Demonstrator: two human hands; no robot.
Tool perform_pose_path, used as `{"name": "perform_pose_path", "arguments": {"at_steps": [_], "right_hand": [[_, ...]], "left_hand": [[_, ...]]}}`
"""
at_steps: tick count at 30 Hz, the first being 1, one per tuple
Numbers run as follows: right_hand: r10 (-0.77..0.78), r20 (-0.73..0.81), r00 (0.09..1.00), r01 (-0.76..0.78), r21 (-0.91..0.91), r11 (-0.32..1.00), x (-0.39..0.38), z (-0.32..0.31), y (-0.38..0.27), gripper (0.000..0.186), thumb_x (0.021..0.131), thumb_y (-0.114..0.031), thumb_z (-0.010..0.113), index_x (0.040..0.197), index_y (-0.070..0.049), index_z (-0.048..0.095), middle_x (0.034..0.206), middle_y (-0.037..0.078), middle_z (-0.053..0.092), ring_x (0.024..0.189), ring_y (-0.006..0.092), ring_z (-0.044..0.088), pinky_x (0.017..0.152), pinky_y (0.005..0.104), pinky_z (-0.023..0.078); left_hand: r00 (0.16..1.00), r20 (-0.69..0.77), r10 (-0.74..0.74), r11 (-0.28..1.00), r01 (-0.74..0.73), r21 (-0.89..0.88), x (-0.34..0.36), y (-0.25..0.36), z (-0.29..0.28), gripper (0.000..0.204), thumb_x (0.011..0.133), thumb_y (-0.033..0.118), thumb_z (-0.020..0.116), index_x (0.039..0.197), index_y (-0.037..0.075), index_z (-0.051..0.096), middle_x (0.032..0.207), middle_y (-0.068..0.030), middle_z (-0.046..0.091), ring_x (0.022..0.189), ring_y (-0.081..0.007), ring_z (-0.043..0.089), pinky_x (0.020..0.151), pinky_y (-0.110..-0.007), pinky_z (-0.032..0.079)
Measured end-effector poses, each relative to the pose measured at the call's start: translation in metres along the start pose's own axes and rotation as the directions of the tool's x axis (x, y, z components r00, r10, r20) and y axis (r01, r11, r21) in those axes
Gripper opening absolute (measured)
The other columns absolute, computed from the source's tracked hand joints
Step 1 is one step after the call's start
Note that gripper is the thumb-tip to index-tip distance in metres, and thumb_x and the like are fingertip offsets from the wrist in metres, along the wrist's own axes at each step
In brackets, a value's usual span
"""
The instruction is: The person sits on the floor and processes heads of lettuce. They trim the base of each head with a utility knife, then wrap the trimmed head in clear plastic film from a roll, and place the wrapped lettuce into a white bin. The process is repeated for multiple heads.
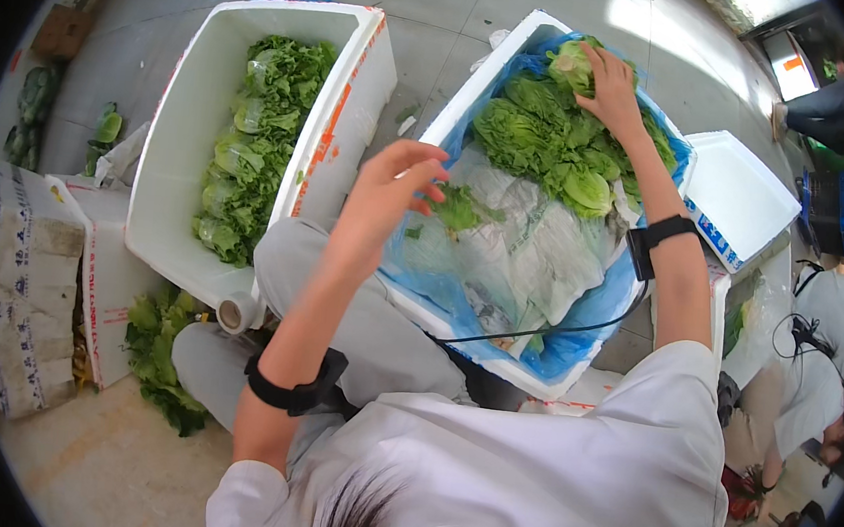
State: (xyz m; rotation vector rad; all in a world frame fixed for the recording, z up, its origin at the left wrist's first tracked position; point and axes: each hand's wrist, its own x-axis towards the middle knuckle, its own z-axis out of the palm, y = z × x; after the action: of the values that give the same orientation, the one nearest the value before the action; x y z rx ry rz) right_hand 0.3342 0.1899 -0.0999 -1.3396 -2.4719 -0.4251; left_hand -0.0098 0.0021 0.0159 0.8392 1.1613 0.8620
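My right hand reaches to the far end of the lined foam box, its fingers curled over a head of lettuce. Several more lettuce heads lie loosely heaped around it in the far half. My left hand hovers over the left rim of that box, holding nothing, with fingers bent and apart. Just right of it, a loose lettuce leaf rests on crumpled clear plastic. To the left, a white foam box holds a row of lettuces, some in clear wrap.
Lettuce leaves lie on the floor by my left leg. Worn cartons stand at far left. A white foam lid or tray sits right of the lined box. Another person works at the right. A black cable crosses the lined box.
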Motion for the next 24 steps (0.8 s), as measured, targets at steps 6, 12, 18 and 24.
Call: {"name": "perform_pose_path", "arguments": {"at_steps": [6, 12, 18, 24], "right_hand": [[0.556, -0.189, 0.809, -0.469, 0.363, 0.805, -0.037, -0.062, -0.022, 0.082, 0.07, -0.033, 0.074, 0.136, -0.009, 0.031, 0.124, 0.019, 0.046, 0.114, 0.0307, 0.045, 0.097, 0.0426, 0.036], [0.936, -0.009, 0.353, -0.429, 0.887, 0.171, -0.021, -0.13, -0.047, 0.072, 0.074, -0.032, 0.072, 0.129, -0.001, 0.037, 0.113, 0.015, 0.052, 0.098, 0.0242, 0.054, 0.082, 0.0352, 0.045], [0.692, 0.126, 0.711, -0.15, 0.988, -0.025, 0.045, -0.224, -0.19, 0.067, 0.073, -0.034, 0.071, 0.121, 0.003, 0.044, 0.106, 0.012, 0.056, 0.091, 0.02, 0.058, 0.077, 0.0312, 0.048], [0.11, 0.246, 0.963, -0.256, 0.963, 0.089, 0.087, -0.264, -0.432, 0.077, 0.065, -0.049, 0.073, 0.121, -0.002, 0.049, 0.103, 0.016, 0.058, 0.092, 0.0243, 0.059, 0.081, 0.034, 0.048]], "left_hand": [[0.99, -0.133, 0.043, 0.997, -0.051, -0.059, -0.058, 0.017, -0.025, 0.023, 0.087, 0.015, 0.053, 0.105, 0.0, 0.055, 0.089, -0.005, 0.057, 0.075, -0.0109, 0.053, 0.065, -0.024, 0.041], [0.963, -0.236, 0.134, 0.981, -0.162, -0.103, -0.125, 0.026, -0.07, 0.022, 0.088, 0.015, 0.054, 0.104, 0.0, 0.056, 0.089, -0.0056, 0.057, 0.074, -0.0107, 0.053, 0.064, -0.024, 0.041], [0.825, -0.482, 0.293, 0.928, -0.366, -0.062, -0.222, 0.013, -0.125, 0.02, 0.089, 0.014, 0.053, 0.104, 0.001, 0.055, 0.09, -0.0056, 0.057, 0.073, -0.01, 0.052, 0.064, -0.024, 0.041], [0.438, -0.738, 0.513, 0.832, -0.466, 0.301, -0.333, -0.019, -0.164, 0.024, 0.09, 0.013, 0.052, 0.113, 0.003, 0.053, 0.11, -0.007, 0.056, 0.102, -0.0143, 0.053, 0.08, -0.026, 0.043]]}}
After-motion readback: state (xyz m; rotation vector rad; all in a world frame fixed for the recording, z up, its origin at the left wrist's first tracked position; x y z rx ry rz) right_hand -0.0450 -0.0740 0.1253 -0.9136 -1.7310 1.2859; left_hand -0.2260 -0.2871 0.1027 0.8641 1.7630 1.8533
